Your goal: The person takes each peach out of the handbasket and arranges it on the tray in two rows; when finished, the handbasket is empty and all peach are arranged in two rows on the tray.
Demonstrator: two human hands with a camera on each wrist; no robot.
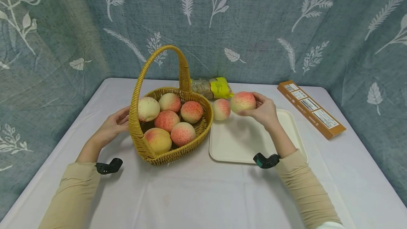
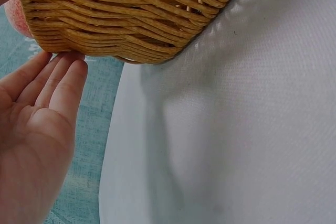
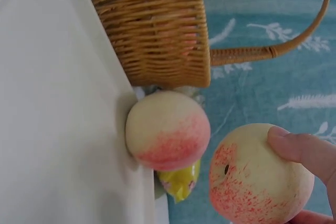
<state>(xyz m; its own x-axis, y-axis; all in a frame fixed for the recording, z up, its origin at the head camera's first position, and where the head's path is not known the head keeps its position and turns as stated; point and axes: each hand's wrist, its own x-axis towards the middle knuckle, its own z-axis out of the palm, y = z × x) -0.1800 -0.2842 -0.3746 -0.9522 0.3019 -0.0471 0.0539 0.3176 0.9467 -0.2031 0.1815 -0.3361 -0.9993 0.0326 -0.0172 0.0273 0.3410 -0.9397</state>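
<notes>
Basket (image 1: 190, 148): judged light, fairly stiff; best lifted by its arched handle. Set left of tray (image 1: 254, 147), between the hands.
Left hand (image 1: 111, 126): nearly straight fingertips laid against basket's left side.
Right hand (image 1: 262, 111): clamped on held peach, well apart from left hand.
Held peach (image 1: 242, 102): near tray's far edge; judged light, dry, easily dented; best pinched across its middle.

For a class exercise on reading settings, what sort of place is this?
Probably a staged tabletop set-up for recording: a cloth-covered table, a leafy curtain behind it, and a small camera at each wrist.
</notes>
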